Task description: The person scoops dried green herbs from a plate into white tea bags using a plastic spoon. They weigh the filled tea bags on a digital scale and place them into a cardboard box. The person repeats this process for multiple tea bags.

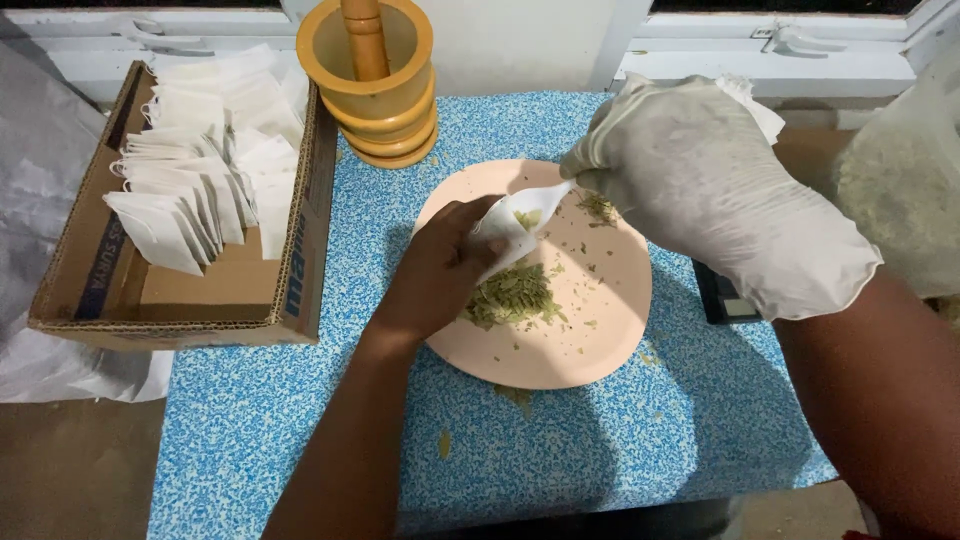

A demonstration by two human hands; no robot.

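My bare left hand (440, 270) holds a small white paper sachet (500, 235) open over a pale pink plate (610, 330). My right hand (700, 180), in a white glove, grips a white plastic spoon (530, 212) whose bowl carries a bit of green dried herb at the sachet's mouth. A heap of crushed green dried herb (512, 297) lies on the plate just below the sachet, with crumbs scattered around it.
A cardboard box (300, 270) with several empty white sachets (205, 160) stands at the left. A wooden mortar with pestle (372, 80) stands behind the plate. Blue speckled tabletop (280, 430); a dark flat device (718, 295) and a plastic bag of herb (900, 190) at right.
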